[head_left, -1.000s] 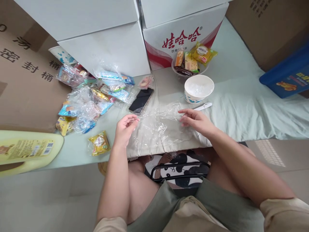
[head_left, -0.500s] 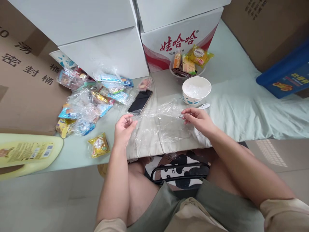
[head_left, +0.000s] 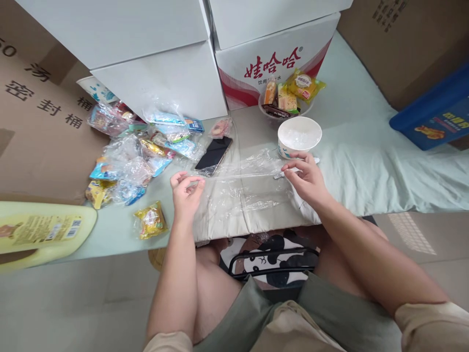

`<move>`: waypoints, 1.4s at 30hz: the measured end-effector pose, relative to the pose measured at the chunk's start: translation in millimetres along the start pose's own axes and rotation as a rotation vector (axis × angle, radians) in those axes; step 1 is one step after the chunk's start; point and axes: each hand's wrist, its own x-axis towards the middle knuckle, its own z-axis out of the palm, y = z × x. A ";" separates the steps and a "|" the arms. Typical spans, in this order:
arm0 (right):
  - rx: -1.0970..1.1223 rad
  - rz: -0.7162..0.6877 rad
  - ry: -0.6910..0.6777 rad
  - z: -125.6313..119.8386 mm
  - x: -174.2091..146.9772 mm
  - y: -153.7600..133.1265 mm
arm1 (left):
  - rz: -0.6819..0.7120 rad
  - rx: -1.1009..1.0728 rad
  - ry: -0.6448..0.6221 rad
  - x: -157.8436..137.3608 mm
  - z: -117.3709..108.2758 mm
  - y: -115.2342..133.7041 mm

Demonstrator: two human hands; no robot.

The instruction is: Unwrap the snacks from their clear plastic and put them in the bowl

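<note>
A thin clear plastic bag (head_left: 240, 195) is stretched between my two hands above the cloth. My left hand (head_left: 186, 194) pinches one end of its upper edge between thumb and fingers. The opposite end is pinched by my right hand (head_left: 306, 180), with the other fingers curled. Just beyond my right hand stands a white paper bowl (head_left: 299, 133); a white spoon (head_left: 316, 160) is mostly hidden behind that hand. A black phone (head_left: 214, 154) lies past the bag, partly seen through it. To the left of my left forearm sits a yellow wrapped snack (head_left: 151, 220).
Many wrapped snacks (head_left: 128, 161) are heaped on the left, and a pink wrapped one (head_left: 221, 128) lies near the phone. A clear bowl of snacks (head_left: 264, 110) stands before a white carton (head_left: 238, 88). A yellow jug (head_left: 47, 230) and a blue container (head_left: 425, 117) flank the cloth.
My hands have moved slightly apart, the left to the left and the right to the right. The bag's upper edge is now pulled straighter.
</note>
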 end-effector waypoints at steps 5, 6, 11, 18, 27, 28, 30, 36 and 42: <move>0.036 -0.088 -0.065 -1.7 -1.9 -3.9 | 0.021 -0.102 -0.062 0.5 2.2 -6.1; 0.033 -0.078 -0.091 -2.0 -2.4 -5.2 | 0.015 -0.106 -0.055 0.7 2.7 -7.1; 0.079 0.087 -0.192 -0.7 -4.3 -11.3 | -0.113 -0.126 0.042 0.4 4.5 -3.5; 0.041 0.101 -0.267 1.5 -1.9 -5.7 | -0.313 -0.223 -0.044 -3.6 8.5 18.3; -0.490 -0.323 -0.413 7.7 -0.5 17.6 | -0.333 -0.208 0.212 3.2 4.0 22.7; -0.519 -0.339 -0.423 8.4 -0.4 18.6 | -0.331 -0.219 0.248 3.8 3.2 23.3; -0.559 -0.350 -0.428 9.3 -0.2 18.8 | -0.332 -0.240 0.287 4.5 2.1 24.2; -0.660 -0.376 -0.288 8.7 -0.1 17.1 | -0.332 -0.291 0.347 5.0 0.8 22.1; -0.773 -0.312 -0.177 8.3 -2.6 20.5 | -0.329 -0.316 0.318 3.8 1.3 22.1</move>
